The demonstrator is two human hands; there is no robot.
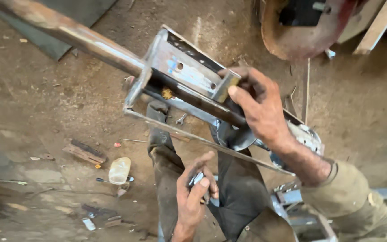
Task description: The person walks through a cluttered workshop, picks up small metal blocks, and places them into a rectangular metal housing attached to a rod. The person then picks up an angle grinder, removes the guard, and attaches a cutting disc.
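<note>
Dirt floor of a workshop, littered with scraps. Above it, held up off the ground: a welded steel frame on a long rusty pipe, tilted, probably to bring its open end close to the eyes. Right hand closed around the near end of the frame, fingers over a small brass-coloured block, apparently to steady the weight. Below the frame, over dark trousers: left hand curled shut on a small shiny metal part, kept ready near the lap. Left of the frame's lower edge, on the ground: a pale plastic bottle, lying beside a screwdriver.
</note>
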